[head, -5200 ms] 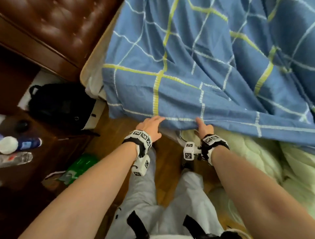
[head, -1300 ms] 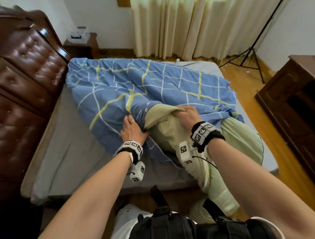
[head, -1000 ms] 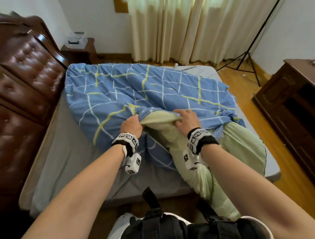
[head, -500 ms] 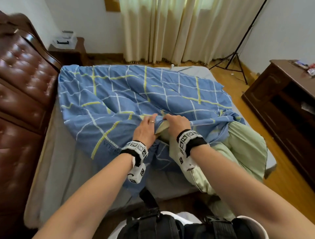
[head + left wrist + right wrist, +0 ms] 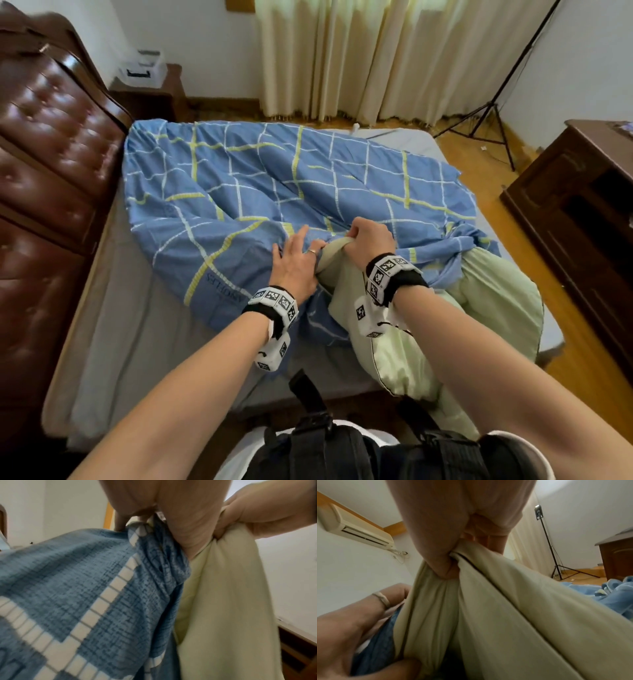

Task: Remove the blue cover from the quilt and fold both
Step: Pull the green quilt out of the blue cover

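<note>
On the bed [image 5: 113, 335], the right hand [image 5: 371, 241] grips the green quilt [image 5: 394, 353], partly drawn out; the left hand [image 5: 296, 262] pinches the blue cover's [image 5: 239, 185] opening; most of the quilt seems inside, folding not yet begun.

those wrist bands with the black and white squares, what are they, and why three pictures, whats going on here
No robot here: a person wears small cameras, one on the head and one on each wrist; the patterned bands belong to the wrist cameras. The wide picture looks down from the head; the two close ones look along each hand. On the bed lies a pale green quilt partly inside a blue cover. The right hand grips the quilt's bunched edge; the left hand holds the cover beside it.
</note>
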